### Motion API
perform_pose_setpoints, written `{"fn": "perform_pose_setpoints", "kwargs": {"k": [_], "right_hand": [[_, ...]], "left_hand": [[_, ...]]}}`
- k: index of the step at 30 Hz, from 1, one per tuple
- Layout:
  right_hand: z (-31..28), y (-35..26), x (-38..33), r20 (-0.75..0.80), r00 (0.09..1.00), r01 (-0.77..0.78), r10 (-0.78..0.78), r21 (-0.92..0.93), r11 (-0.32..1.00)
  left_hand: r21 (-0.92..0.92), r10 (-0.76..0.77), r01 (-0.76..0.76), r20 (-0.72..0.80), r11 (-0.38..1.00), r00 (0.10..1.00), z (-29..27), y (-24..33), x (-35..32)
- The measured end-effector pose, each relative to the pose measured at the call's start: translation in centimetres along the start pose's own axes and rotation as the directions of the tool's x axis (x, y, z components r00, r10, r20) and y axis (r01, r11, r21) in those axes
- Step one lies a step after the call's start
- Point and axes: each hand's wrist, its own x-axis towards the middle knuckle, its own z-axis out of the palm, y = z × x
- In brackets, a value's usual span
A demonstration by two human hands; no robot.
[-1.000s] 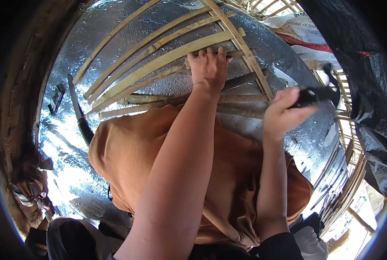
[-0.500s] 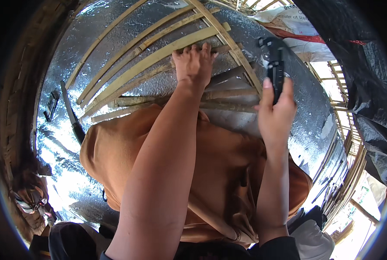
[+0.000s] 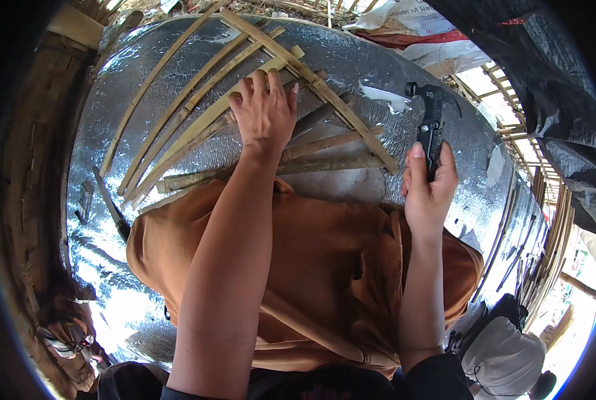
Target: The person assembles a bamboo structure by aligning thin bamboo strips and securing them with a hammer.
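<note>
My left hand [image 3: 264, 117] curls its fingers over a pale green bamboo strip [image 3: 211, 115], one of several strips fanned out in front of me. A longer bamboo crosspiece [image 3: 321, 87] lies aslant over their far ends. In my right hand [image 3: 431, 190] is a black folding multi-tool with a hammer head [image 3: 432, 110]; its head points away from me, above the silver sheet and right of the crosspiece. Brown cloth [image 3: 324, 247] covers my lap and hides the near ends of some strips.
A shiny silver sheet [image 3: 144, 87] lies under the strips. To the left are a knife [image 3: 111, 203] and a small dark object [image 3: 84, 201]. White sacking [image 3: 411, 30] and black plastic sheeting [image 3: 504, 73] stand at the far right. A pale bag [image 3: 504, 353] sits at lower right.
The view has shifted, so the strips appear farther left. My left hand's fingers are more bent over the strip. The hammer tool, blurred before, now shows sharply and slightly lower.
</note>
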Motion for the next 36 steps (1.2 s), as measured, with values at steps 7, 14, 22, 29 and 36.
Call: {"fn": "perform_pose_setpoints", "kwargs": {"k": [7,14,22,29,36], "right_hand": [[0.7,4.0,0.6,0.062,0.992,0.125,-0.11,-0.361,0.924],[1.0,4.9,0.5,0.095,0.985,0.167,-0.143,-0.336,0.927],[0.9,5.0,0.5,0.126,0.987,0.139,-0.098,-0.372,0.918],[2.4,1.7,-0.3,0.056,0.977,0.212,-0.205,-0.314,0.925],[4.7,5.9,0.3,0.065,0.978,0.195,-0.197,-0.61,0.768]], "left_hand": [[-0.298,0.296,-0.196,0.343,0.934,0.891,-1.1,1.2,-1.8],[-0.343,0.155,0.05,0.543,0.938,0.825,-2.2,1.8,-1.3],[-0.365,0.107,0.137,0.574,0.921,0.812,-2.1,1.7,-0.5],[-0.397,0.075,0.208,0.59,0.894,0.804,-0.2,0.7,-0.5],[-0.412,0.093,0.183,0.566,0.892,0.819,-1.3,1.3,-0.4]]}}
